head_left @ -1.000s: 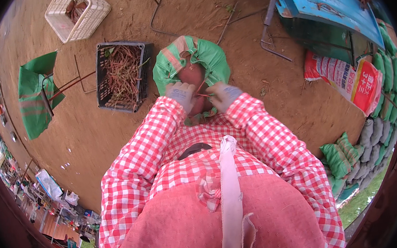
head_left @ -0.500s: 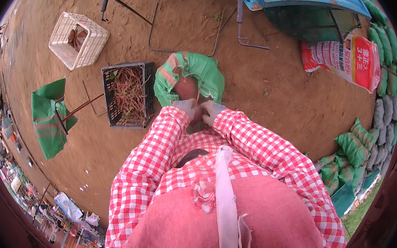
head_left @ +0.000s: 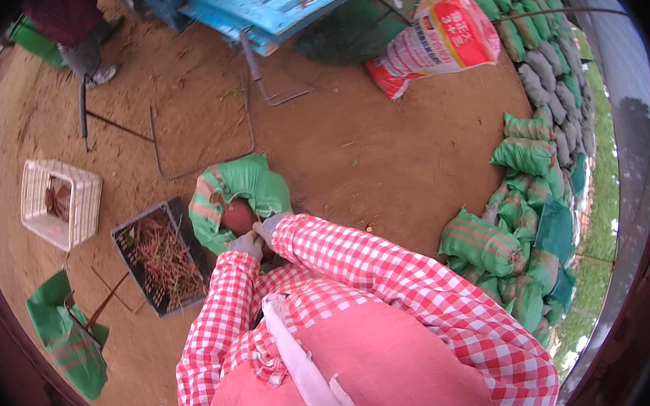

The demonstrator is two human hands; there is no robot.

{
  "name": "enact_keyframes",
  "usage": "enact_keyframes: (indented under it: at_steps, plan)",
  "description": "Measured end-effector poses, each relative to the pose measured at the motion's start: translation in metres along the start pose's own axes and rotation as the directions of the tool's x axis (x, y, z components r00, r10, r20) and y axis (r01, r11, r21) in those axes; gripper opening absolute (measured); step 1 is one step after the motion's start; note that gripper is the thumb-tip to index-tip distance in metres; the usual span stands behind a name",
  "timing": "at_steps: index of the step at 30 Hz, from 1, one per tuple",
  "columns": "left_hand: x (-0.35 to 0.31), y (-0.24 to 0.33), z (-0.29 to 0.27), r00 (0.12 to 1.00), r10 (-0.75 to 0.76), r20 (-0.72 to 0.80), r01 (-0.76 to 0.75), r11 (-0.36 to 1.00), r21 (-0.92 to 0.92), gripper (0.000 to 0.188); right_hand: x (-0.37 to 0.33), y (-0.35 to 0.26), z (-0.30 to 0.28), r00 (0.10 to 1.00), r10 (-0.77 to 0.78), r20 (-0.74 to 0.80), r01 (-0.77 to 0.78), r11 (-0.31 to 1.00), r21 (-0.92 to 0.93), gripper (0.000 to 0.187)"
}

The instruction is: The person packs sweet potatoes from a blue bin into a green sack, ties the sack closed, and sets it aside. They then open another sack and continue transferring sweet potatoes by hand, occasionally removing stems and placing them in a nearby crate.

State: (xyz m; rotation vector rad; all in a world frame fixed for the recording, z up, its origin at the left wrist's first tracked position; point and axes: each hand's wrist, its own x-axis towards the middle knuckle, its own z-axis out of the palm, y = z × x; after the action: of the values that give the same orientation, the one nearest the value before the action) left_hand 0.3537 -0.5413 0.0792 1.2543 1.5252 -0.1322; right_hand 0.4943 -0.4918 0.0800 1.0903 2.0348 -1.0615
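Observation:
A green woven sack (head_left: 257, 182) with tan stripes stands in front of me, its mouth turned toward me. In its opening a large reddish-brown tuber (head_left: 238, 217) shows, like a sweet potato. My left hand (head_left: 247, 245), in a grey glove, is closed at the near edge of the mouth. Close beside it on the right, my right hand (head_left: 268, 228), gloved too, is closed on the sack's gathered edge. A thin orange strand shows near the fingers; whether either hand grips it is too small to tell. The fingertips are partly hidden.
Left of the sack sits a black crate (head_left: 161, 256) of thin reddish roots. Beyond lie a white basket (head_left: 62, 201) and a green sack on a frame (head_left: 66, 334). A blue table (head_left: 284, 5), a red-and-white bag (head_left: 438, 42) and piled sacks (head_left: 483, 243) stand right. A person (head_left: 82, 38) is far left.
The view has swung right, so the sack and crates sit further left and more piled sacks show. A person has come into view at the far left. Both hands stay at the sack's mouth.

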Motion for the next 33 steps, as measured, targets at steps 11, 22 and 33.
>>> enact_keyframes:
  at_steps: [11,22,33]
  plan:
    - [-0.002,0.045,0.030,0.983,-0.151,-0.107,0.156,0.987,0.041,0.038,0.022,0.062,0.024,0.976,-0.215,-0.021,0.216,0.974,0.069,0.038]
    - [-0.018,0.148,0.161,0.944,-0.317,-0.091,0.296,0.936,-0.191,0.038,-0.039,0.188,0.045,0.782,-0.553,0.286,0.572,0.820,0.021,0.029]
    - [-0.060,0.142,0.300,0.881,-0.391,-0.267,0.334,0.913,-0.234,0.036,-0.082,0.211,0.138,0.730,-0.500,0.465,0.650,0.719,-0.247,0.029]
